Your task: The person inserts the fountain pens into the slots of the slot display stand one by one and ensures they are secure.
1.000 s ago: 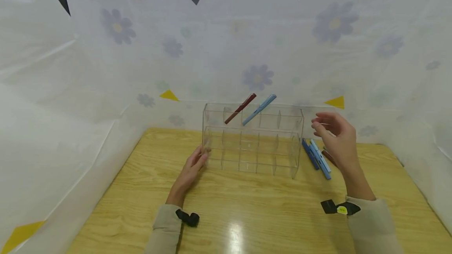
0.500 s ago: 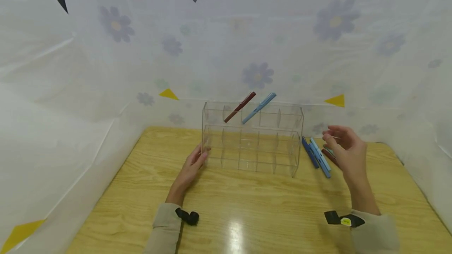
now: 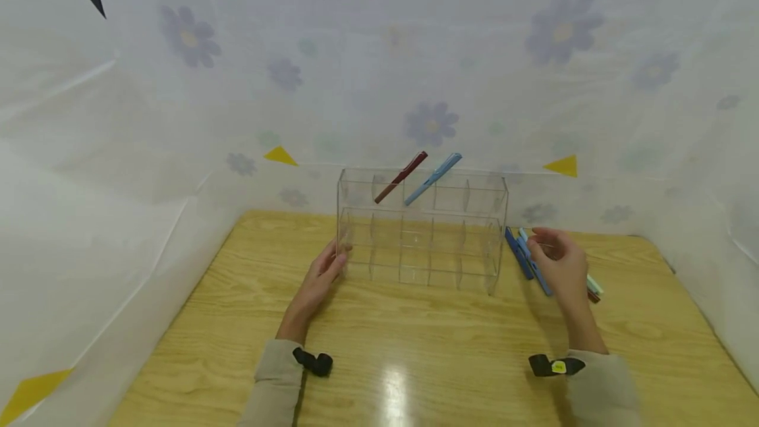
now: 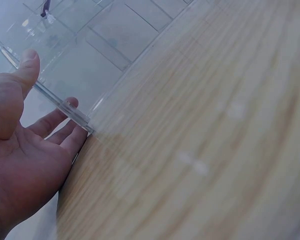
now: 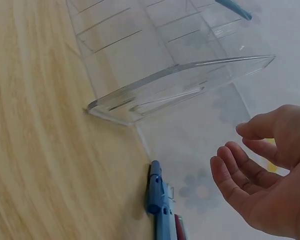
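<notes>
A clear acrylic pen stand (image 3: 418, 242) with rows of compartments stands upright on the table. In its upper row lean a dark red pen (image 3: 400, 177) and a light blue pen (image 3: 433, 179). My left hand (image 3: 317, 282) holds the stand's left side panel, thumb on one face and fingers behind. My right hand (image 3: 562, 267) hovers over loose pens right of the stand, fingers loosely bent and holding nothing. Under it lie a dark blue pen (image 3: 518, 254), a blue pen (image 3: 538, 274) and, partly hidden, a mint green pen (image 3: 594, 285) and a brown-red pen (image 3: 593, 296).
The wood-grain table (image 3: 356, 348) reaches back to a white flowered curtain (image 3: 367, 84), which also hangs at both sides. Yellow and black triangles mark the curtain. The stand's right end panel (image 5: 180, 82) rises between its compartments and the loose pens.
My right hand comes down from beside the stand, swings right, then moves back left over the loose pens, uncovering the mint green and brown-red ends. The left hand stays on the stand.
</notes>
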Action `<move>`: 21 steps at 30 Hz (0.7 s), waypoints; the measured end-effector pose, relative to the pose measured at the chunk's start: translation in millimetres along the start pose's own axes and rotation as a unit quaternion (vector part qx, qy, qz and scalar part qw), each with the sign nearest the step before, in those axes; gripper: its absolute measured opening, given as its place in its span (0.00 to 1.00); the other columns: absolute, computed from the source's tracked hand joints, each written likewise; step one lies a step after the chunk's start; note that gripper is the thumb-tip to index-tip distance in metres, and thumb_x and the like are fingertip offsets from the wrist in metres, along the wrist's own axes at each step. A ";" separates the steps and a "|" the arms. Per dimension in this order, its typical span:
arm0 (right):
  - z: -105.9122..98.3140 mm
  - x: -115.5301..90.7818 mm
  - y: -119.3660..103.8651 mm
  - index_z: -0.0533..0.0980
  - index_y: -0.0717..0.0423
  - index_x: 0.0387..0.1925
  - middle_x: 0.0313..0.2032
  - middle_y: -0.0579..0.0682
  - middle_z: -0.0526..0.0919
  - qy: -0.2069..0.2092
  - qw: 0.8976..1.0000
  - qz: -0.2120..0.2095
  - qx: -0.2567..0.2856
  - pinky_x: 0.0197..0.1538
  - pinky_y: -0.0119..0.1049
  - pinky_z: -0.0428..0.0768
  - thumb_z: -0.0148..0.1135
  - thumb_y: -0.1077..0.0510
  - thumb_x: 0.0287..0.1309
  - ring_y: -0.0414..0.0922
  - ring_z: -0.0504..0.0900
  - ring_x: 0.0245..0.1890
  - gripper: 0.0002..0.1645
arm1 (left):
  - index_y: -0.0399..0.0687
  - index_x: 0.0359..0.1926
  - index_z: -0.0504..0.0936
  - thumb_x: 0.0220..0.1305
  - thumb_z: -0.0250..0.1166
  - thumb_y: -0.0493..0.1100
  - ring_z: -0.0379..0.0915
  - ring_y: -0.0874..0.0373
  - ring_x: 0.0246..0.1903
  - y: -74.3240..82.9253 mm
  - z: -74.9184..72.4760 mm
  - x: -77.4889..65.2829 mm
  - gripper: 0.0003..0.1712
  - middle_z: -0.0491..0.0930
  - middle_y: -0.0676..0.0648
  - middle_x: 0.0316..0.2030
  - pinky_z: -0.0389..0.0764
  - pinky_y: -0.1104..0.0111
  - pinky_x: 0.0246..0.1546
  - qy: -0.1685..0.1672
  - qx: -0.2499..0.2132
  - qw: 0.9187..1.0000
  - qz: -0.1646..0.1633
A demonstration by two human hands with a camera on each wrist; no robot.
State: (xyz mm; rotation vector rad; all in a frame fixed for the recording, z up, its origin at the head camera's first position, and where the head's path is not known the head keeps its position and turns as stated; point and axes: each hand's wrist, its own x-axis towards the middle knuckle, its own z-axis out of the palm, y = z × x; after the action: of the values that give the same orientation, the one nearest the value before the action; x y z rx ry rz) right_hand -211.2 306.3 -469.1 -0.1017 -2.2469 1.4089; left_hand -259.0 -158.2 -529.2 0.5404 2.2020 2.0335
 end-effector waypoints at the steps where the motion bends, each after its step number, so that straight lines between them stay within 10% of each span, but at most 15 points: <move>1: 1.3 -0.5 3.1 0.81 0.64 0.56 0.42 0.46 0.87 -0.003 1.000 0.003 -0.016 0.40 0.19 0.78 0.65 0.59 0.69 0.26 0.82 0.37 0.18 | 0.52 0.82 0.55 0.83 0.50 0.46 0.58 0.39 0.73 0.0 -0.3 0.0 0.32 0.66 0.37 0.72 0.60 0.37 0.67 -0.001 0.000 1.000 0.001; 6: 4.9 -3.2 14.3 0.80 0.63 0.57 0.47 0.61 0.87 -0.022 0.995 0.022 -0.091 0.38 0.18 0.73 0.65 0.57 0.69 0.26 0.78 0.37 0.20 | 0.52 0.82 0.55 0.83 0.50 0.46 0.57 0.39 0.74 -0.2 -1.0 0.2 0.32 0.66 0.37 0.72 0.60 0.37 0.67 -0.004 -0.002 1.000 0.002; 13: 9.7 -8.4 24.3 0.79 0.67 0.56 0.45 0.64 0.86 -0.049 0.988 0.001 -0.148 0.37 0.22 0.73 0.67 0.61 0.68 0.59 0.85 0.44 0.19 | 0.48 0.81 0.55 0.83 0.50 0.45 0.56 0.38 0.74 -1.2 -2.0 0.1 0.32 0.66 0.36 0.72 0.60 0.36 0.66 -0.005 -0.005 1.000 0.007; 21: 12.6 -14.0 29.2 0.81 0.70 0.51 0.40 0.65 0.87 -0.052 0.980 -0.019 -0.191 0.44 0.57 0.78 0.67 0.65 0.64 0.60 0.84 0.39 0.15 | 0.48 0.81 0.57 0.83 0.50 0.46 0.57 0.39 0.74 0.2 -1.6 0.6 0.31 0.65 0.35 0.72 0.60 0.37 0.67 -0.009 -0.004 1.000 0.002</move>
State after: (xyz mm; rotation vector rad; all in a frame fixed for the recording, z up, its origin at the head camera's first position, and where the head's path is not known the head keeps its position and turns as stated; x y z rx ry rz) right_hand -209.8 305.1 -503.8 -0.1119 -2.5688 0.9659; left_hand -260.0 -159.6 -528.8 0.5600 2.1850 2.0303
